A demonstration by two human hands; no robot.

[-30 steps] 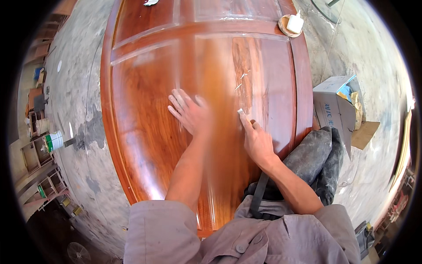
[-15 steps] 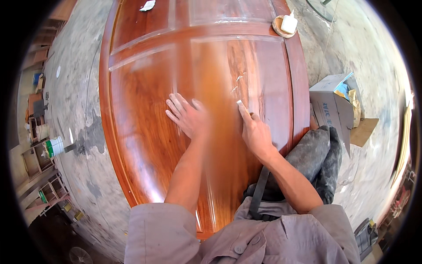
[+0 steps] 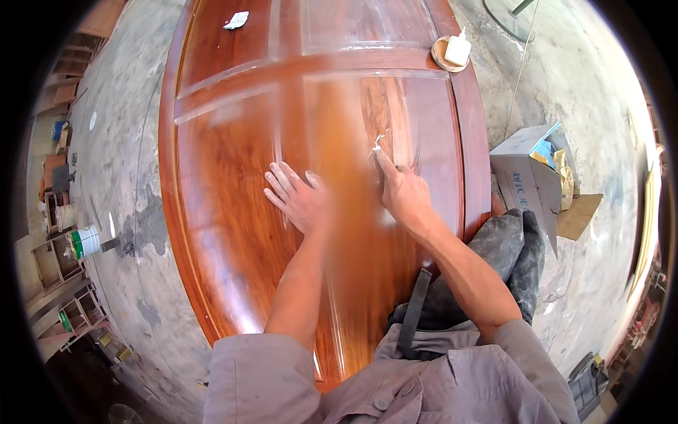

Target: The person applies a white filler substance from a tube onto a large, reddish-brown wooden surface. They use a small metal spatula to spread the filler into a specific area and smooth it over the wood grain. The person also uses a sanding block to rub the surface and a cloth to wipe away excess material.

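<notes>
Grey, stained concrete floor [image 3: 127,162] surrounds a glossy red-brown wooden panel [image 3: 226,233], which fills the middle of view from 12 to 6 o'clock, face up under the person's hands. A blurred band runs down its centre, hiding detail there.

Left hand [image 3: 296,201], at 10 o'clock of centre, holds nothing visible; its fingers are spread wide, palm down on the panel. This placement probably serves as a prop for the leaning body.

Right hand [image 3: 408,194], toward 2 o'clock, is narrow: forefinger extended, other fingers curled. Its tip is whitish and meets thin white streaks [image 3: 381,136] at 1 o'clock. Whether a small object is pinched there cannot be told. One finger presumably allows finer control.

Farther out at 1 o'clock, a white nozzled bottle [image 3: 458,51] rests in a round dish [image 3: 440,56] by the panel's edge; the dish likely protects the finish from drips. A white scrap [image 3: 236,20] lies at 11 o'clock, clear of both hands.

Off the panel, an open cardboard box [image 3: 522,177] stands near 3 o'clock, apparently within reach. A white-and-green bucket [image 3: 86,242] sits at 9 o'clock, well apart.
</notes>
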